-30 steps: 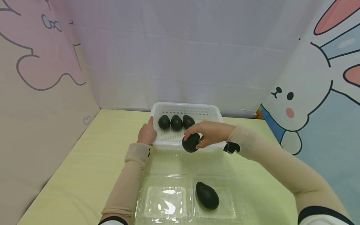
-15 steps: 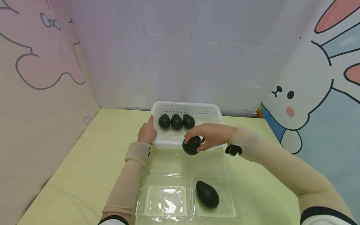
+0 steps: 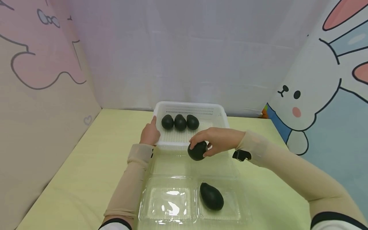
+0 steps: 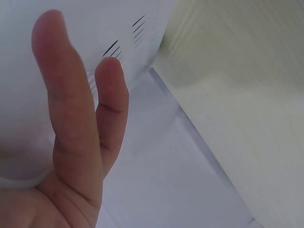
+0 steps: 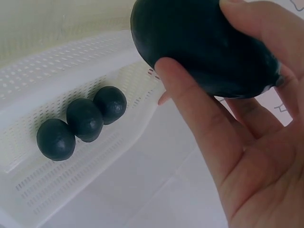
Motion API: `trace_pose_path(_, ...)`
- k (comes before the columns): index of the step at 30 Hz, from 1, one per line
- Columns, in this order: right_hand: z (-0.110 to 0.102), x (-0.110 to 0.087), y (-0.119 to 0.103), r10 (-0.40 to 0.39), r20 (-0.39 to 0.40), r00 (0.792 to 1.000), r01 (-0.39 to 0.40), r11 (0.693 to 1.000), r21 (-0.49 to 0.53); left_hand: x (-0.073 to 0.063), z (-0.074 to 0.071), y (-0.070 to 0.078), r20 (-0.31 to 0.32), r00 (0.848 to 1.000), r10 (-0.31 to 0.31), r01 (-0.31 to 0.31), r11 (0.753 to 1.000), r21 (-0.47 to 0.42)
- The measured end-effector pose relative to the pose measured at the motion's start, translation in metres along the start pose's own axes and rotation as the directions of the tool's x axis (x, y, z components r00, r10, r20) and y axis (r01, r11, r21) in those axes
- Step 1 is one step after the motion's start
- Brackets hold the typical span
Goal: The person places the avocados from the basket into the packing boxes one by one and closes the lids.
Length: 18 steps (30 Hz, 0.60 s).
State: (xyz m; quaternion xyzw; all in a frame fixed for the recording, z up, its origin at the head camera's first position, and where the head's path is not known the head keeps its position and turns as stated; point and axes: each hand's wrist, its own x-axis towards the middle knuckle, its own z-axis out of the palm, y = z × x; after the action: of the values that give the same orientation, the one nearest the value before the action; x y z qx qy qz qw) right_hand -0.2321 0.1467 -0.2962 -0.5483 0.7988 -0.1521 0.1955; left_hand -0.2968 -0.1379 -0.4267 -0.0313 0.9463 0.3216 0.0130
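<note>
My right hand (image 3: 217, 141) grips a dark green avocado (image 3: 196, 151) between thumb and fingers, over the front rim of a white perforated basket (image 3: 210, 108) and the rear part of a clear plastic tray. In the right wrist view the held avocado (image 5: 204, 47) fills the top, its narrow end toward the palm. Three more avocados (image 3: 180, 122) sit side by side in the basket. At the basket's left side is my left hand (image 3: 149, 133); in the left wrist view its fingers (image 4: 71, 109) extend along the white wall. Another avocado (image 3: 212, 196) lies in the tray's front right compartment.
The clear tray (image 3: 197, 204) has a front left compartment (image 3: 171, 204) with bright reflections and stands right in front of the basket. Both are on a pale yellow table (image 3: 86, 166). A white curtain (image 3: 184, 64) hangs behind, and printed panels (image 3: 325, 105) flank the sides.
My right hand has drawn the avocado slightly toward me, from over the basket's front part to its front rim. The left hand stays at the basket's side. The head view has tilted slightly.
</note>
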Motion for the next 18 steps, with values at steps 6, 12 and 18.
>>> trace_pose_path(6,0.003,-0.004,-0.002,-0.011,0.011,1.000,0.011,1.000,0.003,0.000,-0.001,0.001,-0.002,1.000,-0.002,0.002,1.000,0.013)
trace_pose_path(12,0.004,-0.008,-0.004,-0.009,0.009,1.000,0.009,1.000,-0.004,-0.001,-0.002,0.002,0.000,1.000,-0.004,0.004,1.000,-0.005)
trace_pose_path(18,0.006,-0.012,-0.006,-0.013,0.012,1.000,0.013,1.000,0.004,-0.002,-0.002,0.003,-0.006,1.000,-0.002,0.002,1.000,-0.003)
